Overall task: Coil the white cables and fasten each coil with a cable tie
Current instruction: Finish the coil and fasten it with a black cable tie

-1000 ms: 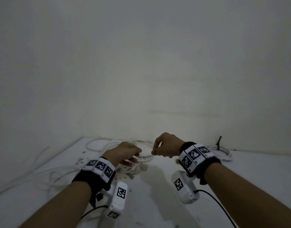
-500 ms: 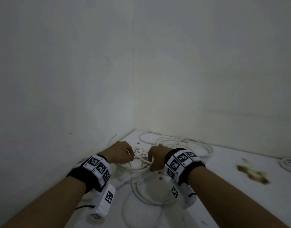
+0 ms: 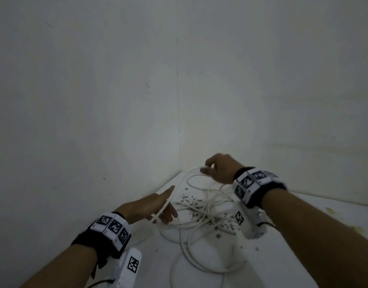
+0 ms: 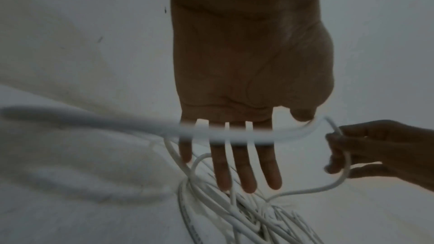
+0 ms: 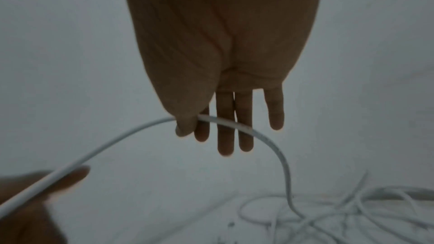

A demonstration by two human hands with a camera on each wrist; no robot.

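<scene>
- White cable point(image 3: 199, 213) lies tangled on the surface point(image 3: 282, 267) in the corner, one strand lifted.
- My right hand point(image 3: 220, 170) pinches that strand; my left hand point(image 3: 152, 206), fingers straight, supports it.
- I'd wrap even loops, keeping gentle tension.

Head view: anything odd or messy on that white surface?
Yes. Small grey flakes lie scattered on the white surface under the tangled white cable, like chipped debris. A yellowish stain marks its right side.

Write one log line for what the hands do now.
left hand: open, white cable across the palm | right hand: pinches white cable | no coil
</scene>
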